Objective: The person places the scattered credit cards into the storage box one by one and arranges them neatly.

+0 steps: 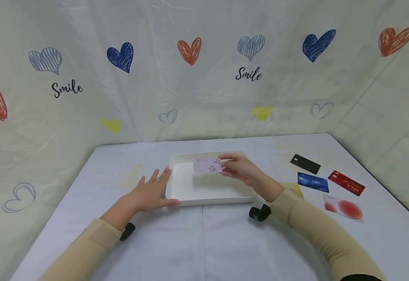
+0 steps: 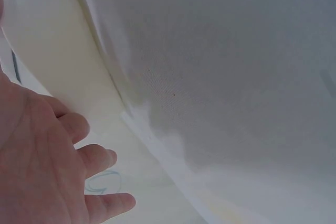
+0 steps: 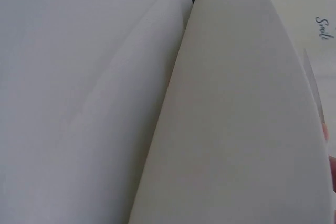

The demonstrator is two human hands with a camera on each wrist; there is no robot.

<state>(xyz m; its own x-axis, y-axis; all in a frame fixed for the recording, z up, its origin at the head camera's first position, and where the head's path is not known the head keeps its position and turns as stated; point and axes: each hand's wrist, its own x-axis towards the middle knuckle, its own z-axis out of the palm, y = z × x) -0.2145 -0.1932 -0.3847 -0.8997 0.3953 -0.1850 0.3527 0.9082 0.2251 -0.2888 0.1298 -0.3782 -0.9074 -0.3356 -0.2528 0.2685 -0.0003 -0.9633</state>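
In the head view my right hand [image 1: 239, 168] pinches a pale pink card [image 1: 206, 165] by its right end, over the white tray [image 1: 209, 202]. The card's printed face, with small pink and red marks, is turned towards me. Fingers spread, my left hand [image 1: 153, 192] touches the tray's left side, its thumb at the front left corner. In the left wrist view the left hand [image 2: 42, 156] shows its palm and several extended fingers beside the tray's pale wall [image 2: 58, 40]. The right wrist view is mostly filled by the tray's outer wall [image 3: 236, 108]; only slivers of fingers show at its edge.
Right of the tray lie a black card [image 1: 305, 164], a blue VIP card [image 1: 313, 182], a red VIP card [image 1: 346, 182] and a white card with red circles [image 1: 345, 208]. A yellow card [image 1: 293, 189] is partly hidden behind the right forearm. A heart-printed sheet [image 1: 211, 89] hangs behind the table.
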